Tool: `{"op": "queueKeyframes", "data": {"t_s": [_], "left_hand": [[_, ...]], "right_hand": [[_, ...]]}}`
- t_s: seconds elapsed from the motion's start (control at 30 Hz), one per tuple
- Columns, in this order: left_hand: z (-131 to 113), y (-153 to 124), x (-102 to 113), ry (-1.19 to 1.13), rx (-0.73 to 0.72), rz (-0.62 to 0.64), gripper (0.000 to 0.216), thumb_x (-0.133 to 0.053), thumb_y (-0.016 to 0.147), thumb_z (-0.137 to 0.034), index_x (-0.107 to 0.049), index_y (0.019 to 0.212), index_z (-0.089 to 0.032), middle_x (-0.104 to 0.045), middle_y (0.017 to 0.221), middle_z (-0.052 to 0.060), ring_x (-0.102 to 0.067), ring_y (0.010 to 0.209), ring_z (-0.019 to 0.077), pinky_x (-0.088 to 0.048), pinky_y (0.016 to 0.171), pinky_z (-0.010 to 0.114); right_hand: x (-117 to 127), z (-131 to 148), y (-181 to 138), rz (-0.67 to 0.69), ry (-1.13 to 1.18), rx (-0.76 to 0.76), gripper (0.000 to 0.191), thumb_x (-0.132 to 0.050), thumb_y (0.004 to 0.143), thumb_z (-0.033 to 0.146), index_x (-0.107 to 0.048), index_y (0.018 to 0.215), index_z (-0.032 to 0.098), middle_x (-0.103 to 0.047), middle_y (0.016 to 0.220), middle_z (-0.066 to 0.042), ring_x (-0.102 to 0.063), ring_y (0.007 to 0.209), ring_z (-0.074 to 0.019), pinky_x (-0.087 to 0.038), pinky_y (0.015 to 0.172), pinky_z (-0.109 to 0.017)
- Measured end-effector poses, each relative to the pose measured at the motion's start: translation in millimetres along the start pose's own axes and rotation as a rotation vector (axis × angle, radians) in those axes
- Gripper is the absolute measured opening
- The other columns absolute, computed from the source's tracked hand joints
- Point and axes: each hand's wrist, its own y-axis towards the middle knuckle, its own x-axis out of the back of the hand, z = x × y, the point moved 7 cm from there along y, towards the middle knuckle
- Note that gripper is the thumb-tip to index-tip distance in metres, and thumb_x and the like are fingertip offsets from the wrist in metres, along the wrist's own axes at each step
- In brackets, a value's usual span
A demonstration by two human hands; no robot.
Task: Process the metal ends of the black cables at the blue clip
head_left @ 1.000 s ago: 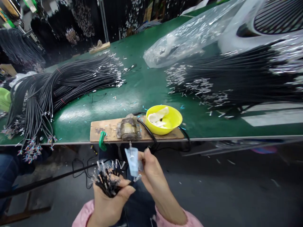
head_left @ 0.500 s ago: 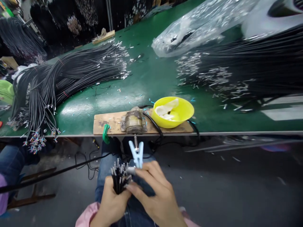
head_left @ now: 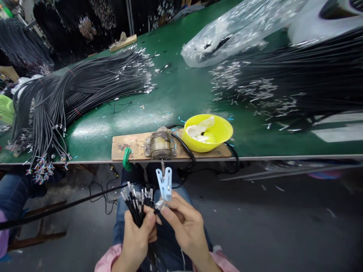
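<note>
My left hand is closed around a bundle of thin black cables, whose silvery stripped ends point up and away from me. Close beside it, the fingers of my right hand are pinched at the silvery end of one cable, near my left thumb. Just above these fingertips hangs a light blue clothespin, fixed on the shaft of a small motor. Whether the cable end touches the clothespin is hard to tell.
The motor sits on a wooden board at the edge of the green table, with a green clamp and a yellow bowl. Cable piles lie left and right. A plastic bag lies behind.
My right fingers have drawn in below the clothespin, which has turned slightly. The cable bundle has tilted left and its ends have fanned out. My left thumb has moved up toward the pinched end.
</note>
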Motion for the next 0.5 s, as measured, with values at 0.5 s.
{"op": "queueKeyframes", "data": {"t_s": [0.5], "left_hand": [[4.7,2.6,20.8,0.107,-0.208,-0.211,0.029,-0.083,0.055,-0.035,-0.062,0.065,-0.019,-0.067,0.063,0.004,-0.062,0.058,0.0194,-0.053,0.057,0.03]], "right_hand": [[4.0,-13.8,-6.0,-0.075,0.107,-0.219,0.025,-0.063,0.079,0.034,-0.054,0.06,0.019,-0.049,0.054,0.001,-0.046,0.047,-0.0123,-0.04,0.043,-0.023]]}}
